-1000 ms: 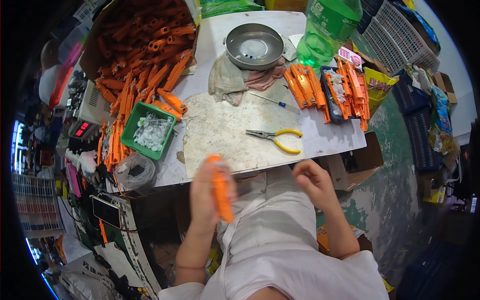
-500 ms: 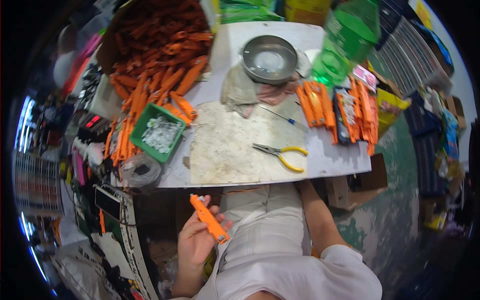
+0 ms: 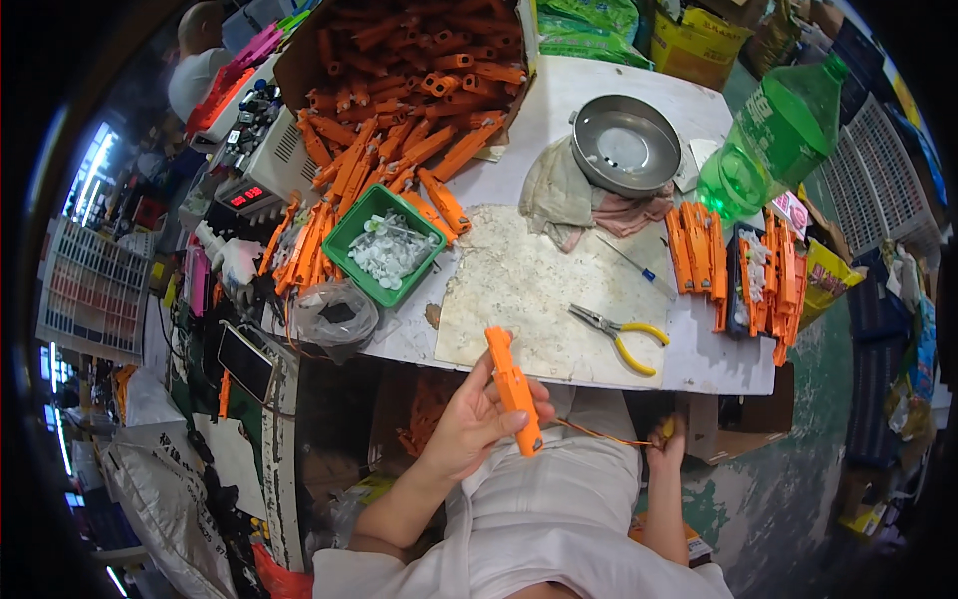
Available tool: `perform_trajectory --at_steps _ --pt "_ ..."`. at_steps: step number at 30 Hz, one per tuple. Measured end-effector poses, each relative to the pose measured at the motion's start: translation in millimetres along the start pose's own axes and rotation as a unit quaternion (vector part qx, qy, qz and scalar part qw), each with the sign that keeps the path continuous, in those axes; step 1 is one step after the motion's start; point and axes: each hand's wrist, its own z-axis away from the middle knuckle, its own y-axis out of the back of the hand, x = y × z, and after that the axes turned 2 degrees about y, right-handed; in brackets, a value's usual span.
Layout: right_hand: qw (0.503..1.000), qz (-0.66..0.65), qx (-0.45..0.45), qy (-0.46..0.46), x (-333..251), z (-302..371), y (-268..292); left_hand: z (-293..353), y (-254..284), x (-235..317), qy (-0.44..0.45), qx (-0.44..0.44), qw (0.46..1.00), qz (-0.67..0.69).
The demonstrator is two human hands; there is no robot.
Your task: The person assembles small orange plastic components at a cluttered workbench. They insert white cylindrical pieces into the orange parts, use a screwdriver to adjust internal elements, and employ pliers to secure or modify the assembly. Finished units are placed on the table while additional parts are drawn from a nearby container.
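Clock directions run from the middle of the mat [image 3: 509,290] on the tabletop [image 3: 718,349]. Toward 10, a green tray [image 3: 351,270] holds small whitish pieces; toward 11, a heap [image 3: 429,80] of orange parts spills from a carton. At 7, just off the near edge, the left hand [image 3: 471,414] grasps one orange part [image 3: 515,397], tilted with its upper end toward 11. At 1, a metal bowl [image 3: 644,185] rests on rags [image 3: 557,190]. Yellow-handled pliers [image 3: 638,351] lie toward 4. At 5, below the tabletop, the right hand [image 3: 667,446] grips something yellow [image 3: 668,429], mostly hidden by its fingers. Between 2 and 3 sit more orange parts [image 3: 696,245]; toward 2, a green bottle [image 3: 773,140].
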Motion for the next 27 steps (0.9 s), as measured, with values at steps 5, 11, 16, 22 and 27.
perform_trajectory --at_steps 5,11,16,22,27 --pt "0.873 0.375 -0.136 0.281 -18.9 129.2 -165.1 -20.4 -20.8 -4.9 -0.065 0.01 0.995 -0.082" --pt "0.52 0.56 -0.342 0.548 -4.2 154.2 -260.3 -34.0 -34.1 0.9 -0.164 0.025 0.977 -0.133" --pt "0.466 0.592 -0.307 0.582 9.7 147.5 -279.0 -36.1 -32.2 10.2 -0.191 0.044 0.972 -0.131" --pt "0.439 0.603 -0.291 0.599 8.9 133.6 -282.8 -53.9 -30.5 3.6 -0.201 0.06 0.964 -0.161" --pt "0.45 0.612 -0.271 0.591 11.5 116.0 -285.8 -80.0 -29.9 5.4 -0.202 0.046 0.959 -0.194"
